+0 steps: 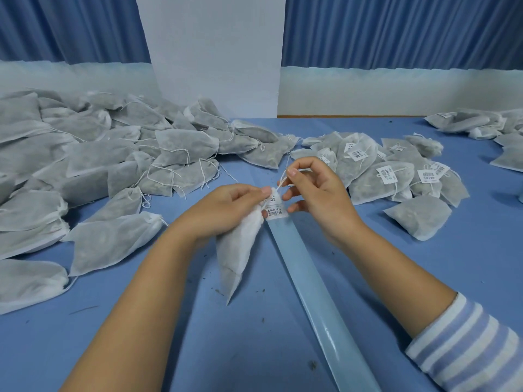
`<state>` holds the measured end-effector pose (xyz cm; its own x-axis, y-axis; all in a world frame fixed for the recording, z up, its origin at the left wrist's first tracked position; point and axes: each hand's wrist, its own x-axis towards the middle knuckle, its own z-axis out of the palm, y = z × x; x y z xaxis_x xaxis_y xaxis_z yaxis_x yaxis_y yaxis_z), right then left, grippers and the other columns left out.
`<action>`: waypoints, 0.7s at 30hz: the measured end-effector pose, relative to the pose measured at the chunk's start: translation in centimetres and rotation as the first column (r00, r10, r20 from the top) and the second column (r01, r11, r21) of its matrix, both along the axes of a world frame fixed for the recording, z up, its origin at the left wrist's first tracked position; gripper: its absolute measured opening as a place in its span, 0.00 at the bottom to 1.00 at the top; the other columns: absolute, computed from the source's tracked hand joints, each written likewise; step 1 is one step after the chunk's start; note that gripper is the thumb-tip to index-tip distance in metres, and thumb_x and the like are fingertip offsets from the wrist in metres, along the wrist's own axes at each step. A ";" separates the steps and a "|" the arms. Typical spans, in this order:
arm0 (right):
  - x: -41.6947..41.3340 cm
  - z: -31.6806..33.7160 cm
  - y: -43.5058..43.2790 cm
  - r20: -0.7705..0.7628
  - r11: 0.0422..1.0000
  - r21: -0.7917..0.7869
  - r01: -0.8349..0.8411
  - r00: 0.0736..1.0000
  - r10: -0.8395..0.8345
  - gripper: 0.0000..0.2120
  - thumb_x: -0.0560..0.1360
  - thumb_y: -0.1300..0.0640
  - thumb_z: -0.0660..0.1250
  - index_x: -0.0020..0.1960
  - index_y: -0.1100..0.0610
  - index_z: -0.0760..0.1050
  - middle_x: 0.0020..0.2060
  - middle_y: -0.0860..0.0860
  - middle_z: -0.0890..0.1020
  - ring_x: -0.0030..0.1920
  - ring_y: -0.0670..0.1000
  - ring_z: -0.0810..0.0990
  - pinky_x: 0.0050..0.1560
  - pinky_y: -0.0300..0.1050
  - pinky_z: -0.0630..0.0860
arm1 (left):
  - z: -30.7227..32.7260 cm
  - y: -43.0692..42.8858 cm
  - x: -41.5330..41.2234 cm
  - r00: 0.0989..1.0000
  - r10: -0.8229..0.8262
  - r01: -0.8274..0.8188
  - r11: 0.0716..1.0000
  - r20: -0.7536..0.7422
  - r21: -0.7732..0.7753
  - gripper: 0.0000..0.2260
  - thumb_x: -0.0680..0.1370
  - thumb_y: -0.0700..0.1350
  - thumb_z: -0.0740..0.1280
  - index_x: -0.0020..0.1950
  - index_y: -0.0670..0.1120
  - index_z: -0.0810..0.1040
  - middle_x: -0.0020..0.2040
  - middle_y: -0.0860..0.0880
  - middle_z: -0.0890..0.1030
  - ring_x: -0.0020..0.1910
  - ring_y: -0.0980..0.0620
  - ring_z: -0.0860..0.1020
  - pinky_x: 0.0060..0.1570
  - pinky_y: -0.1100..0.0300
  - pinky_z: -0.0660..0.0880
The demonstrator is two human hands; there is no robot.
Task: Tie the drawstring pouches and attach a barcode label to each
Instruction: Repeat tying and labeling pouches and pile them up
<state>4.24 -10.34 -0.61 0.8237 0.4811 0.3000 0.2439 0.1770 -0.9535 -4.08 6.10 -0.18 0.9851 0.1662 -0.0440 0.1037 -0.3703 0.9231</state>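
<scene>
Head: filled pouch (239, 250) in left hand (226, 210), drawstring (280, 182) in right hand (319, 193)

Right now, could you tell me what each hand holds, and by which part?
The left hand grips the white pouch at its gathered neck; the right hand pinches its drawstring just above, between thumb and forefinger.

Blue pleated curtains (70, 26) hang to the left and right of a white pillar (215, 52); a pale wall band (396, 89) runs below them, behind the blue-covered bench (254, 349)
</scene>
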 end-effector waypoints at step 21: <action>-0.9 -0.1 0.3 0.152 0.988 -0.143 -0.059 0.985 0.081 0.04 0.77 0.64 0.68 0.45 0.57 0.78 0.37 0.47 0.80 0.37 0.48 0.77 0.37 0.39 0.76 | -1.3 0.7 1.5 0.847 0.513 -0.517 0.856 0.138 -0.012 0.19 0.77 0.54 0.69 0.31 0.49 0.67 0.27 0.53 0.69 0.28 0.52 0.67 0.31 0.57 0.64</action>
<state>3.32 -10.08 -0.71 0.7347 0.5814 0.3495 0.3840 0.0683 -0.9208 -2.61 6.79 -1.50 0.7540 0.6506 0.0904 0.1644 -0.3201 0.9330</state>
